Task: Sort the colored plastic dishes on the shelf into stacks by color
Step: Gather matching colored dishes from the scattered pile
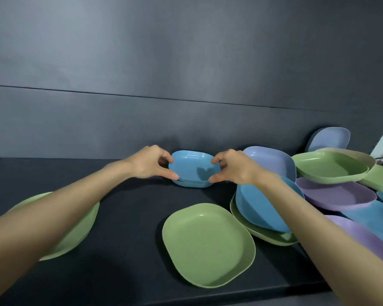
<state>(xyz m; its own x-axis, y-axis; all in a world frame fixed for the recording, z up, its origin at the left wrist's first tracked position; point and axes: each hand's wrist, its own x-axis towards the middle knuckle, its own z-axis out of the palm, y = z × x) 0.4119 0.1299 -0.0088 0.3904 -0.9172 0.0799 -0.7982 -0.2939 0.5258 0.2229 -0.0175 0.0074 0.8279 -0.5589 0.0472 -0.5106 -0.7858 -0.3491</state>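
Nearest, a green plate (208,246) lies flat on the shelf (131,217). Farther back, left hand (149,163) and right hand (232,167) pinch the ends of a blue dish (192,167), hollow up, long axis left-right, atop a lower dish (192,184). The pile (336,195) at right is cut off.

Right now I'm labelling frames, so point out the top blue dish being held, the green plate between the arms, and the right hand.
top blue dish (192,167), head view, its inner floor.
green plate (208,244), head view, its centre.
right hand (232,167), head view, its back.
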